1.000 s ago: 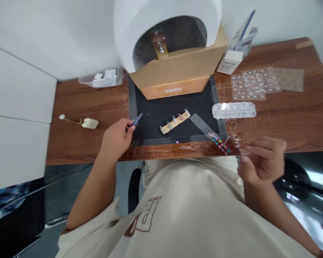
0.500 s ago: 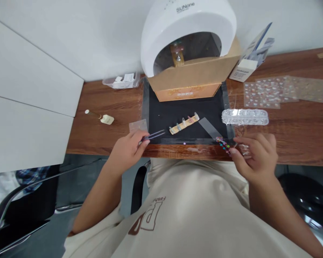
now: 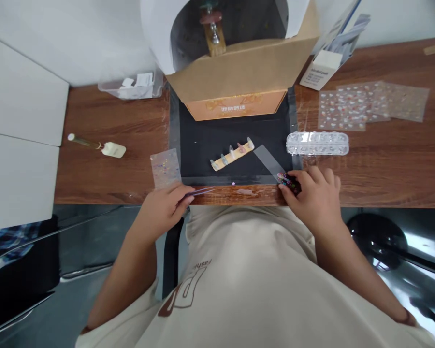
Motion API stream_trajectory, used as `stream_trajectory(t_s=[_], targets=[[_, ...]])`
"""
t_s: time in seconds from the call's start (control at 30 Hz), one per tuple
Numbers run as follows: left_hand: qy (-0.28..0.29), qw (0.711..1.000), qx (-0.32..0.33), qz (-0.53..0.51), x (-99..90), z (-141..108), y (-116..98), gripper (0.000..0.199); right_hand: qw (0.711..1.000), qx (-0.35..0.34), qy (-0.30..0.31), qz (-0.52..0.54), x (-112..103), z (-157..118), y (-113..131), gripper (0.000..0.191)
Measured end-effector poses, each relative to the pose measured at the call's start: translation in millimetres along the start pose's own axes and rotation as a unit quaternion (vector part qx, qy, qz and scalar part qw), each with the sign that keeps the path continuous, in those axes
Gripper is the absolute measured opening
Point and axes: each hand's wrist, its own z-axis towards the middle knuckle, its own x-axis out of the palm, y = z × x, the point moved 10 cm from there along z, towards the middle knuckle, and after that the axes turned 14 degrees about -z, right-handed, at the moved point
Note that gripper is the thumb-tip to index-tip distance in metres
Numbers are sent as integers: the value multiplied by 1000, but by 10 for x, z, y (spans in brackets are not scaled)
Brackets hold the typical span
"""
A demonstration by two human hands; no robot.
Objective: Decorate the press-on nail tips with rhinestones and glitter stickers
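Observation:
My left hand (image 3: 163, 210) pinches a pair of slim tweezers (image 3: 199, 192), whose tips point right over the table's front edge. With thumb and forefinger my right hand (image 3: 317, 198) grips a small clear bag (image 3: 289, 182) of colourful flower-shaped pieces at the mat's front right corner. A clear strip (image 3: 268, 159) runs from that bag toward a tan strip (image 3: 234, 155) bearing several false nails. One tiny pale flower piece (image 3: 233, 183) lies at the mat's front edge. Beside my left hand is a clear sheet (image 3: 166, 166) with small coloured specks.
A black mat (image 3: 210, 130) bears an orange box (image 3: 235, 105) before a white nail lamp (image 3: 155, 29). Left are a polish bottle (image 3: 113, 149) and clear tray (image 3: 136, 87); right, a clear lidded case (image 3: 317, 143), sticker sheets (image 3: 342, 111) and a white carton (image 3: 321, 70).
My view has tilted down and shifted right. My left hand has drawn the tweezers back toward the table's front edge. My right hand has closed further over the bag of flower pieces.

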Motion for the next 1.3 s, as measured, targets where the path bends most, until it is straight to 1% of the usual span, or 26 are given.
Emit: stream_trajectory(t_s=[0.17, 0.33, 0.53, 0.6, 0.8, 0.93, 1.07, 1.17, 1.2, 1.3], targets=[[23, 999, 28, -8, 64, 86, -120, 32, 1000, 6, -2, 23, 5, -31, -34, 23], [17, 999, 51, -11, 62, 168, -185, 31, 999, 35, 5, 31, 11, -32, -108, 30], [23, 997, 74, -26, 129, 243, -331, 33, 998, 42, -4, 55, 4, -72, -141, 20], [21, 997, 74, -29, 133, 258, -340, 33, 997, 44, -18, 58, -6, -128, -191, 17], [13, 997, 62, -34, 111, 254, -260, 31, 996, 65, -42, 41, -11, -309, -367, 14], [13, 998, 57, -35, 121, 273, -264, 32, 995, 77, -55, 41, 16, -344, -384, 14], [18, 997, 46, -58, 136, 283, -326, 33, 993, 66, -80, 58, 42, -434, -377, 12], [12, 995, 40, -87, 162, 280, -394, 32, 991, 60, -96, 65, 54, -542, -384, 20], [12, 995, 43, -95, 187, 281, -425, 31, 991, 65, -101, 62, 55, -573, -392, 26], [24, 992, 67, -108, 297, 296, -541, 30, 990, 84, -108, 38, 70, -619, -403, 56]])
